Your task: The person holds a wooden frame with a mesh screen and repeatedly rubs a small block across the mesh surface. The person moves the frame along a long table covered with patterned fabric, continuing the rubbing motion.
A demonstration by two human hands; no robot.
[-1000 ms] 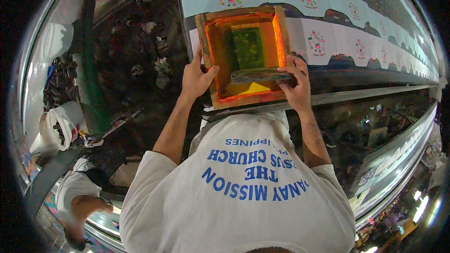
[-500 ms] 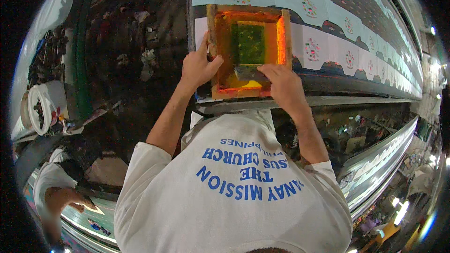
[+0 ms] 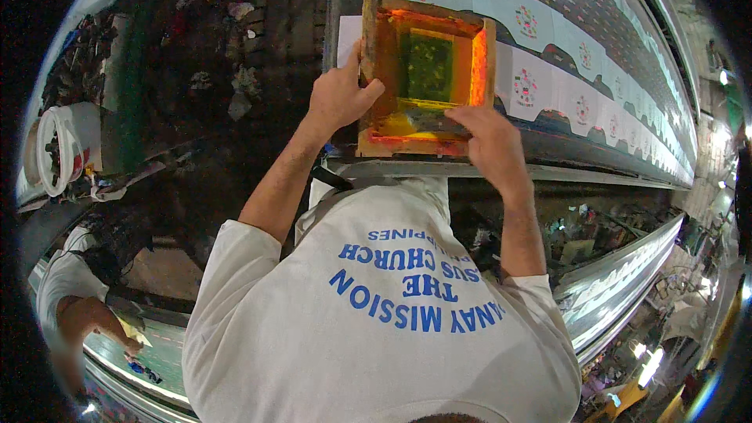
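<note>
A wooden-framed printing screen (image 3: 370, 27) lies on the long table in front of me, its mesh orange with a dark green square in the middle. My left hand (image 3: 338, 98) grips the left side of the frame, thumb over the inner edge and index finger stretched along the outside. Inside the frame, near its close edge, my right hand (image 3: 497, 141) is closed on a squeegee (image 3: 429, 117). Part of the squeegee is hidden by my fingers. White sheets with colourful round prints (image 3: 525, 88) run to the right beside the frame.
A dark table (image 3: 564, 121) carries rows of white printed pieces into the distance. To the left stands a white bucket (image 3: 66, 149). Behind me at lower left, another person's arm (image 3: 98, 321) reaches over a green-topped table (image 3: 160, 345). A further bright table (image 3: 619, 282) lies right.
The view has shifted slightly, so the screen appears further right and higher. The squeegee sits at a different tilt, showing less of its grey face. Both hands keep their holds.
</note>
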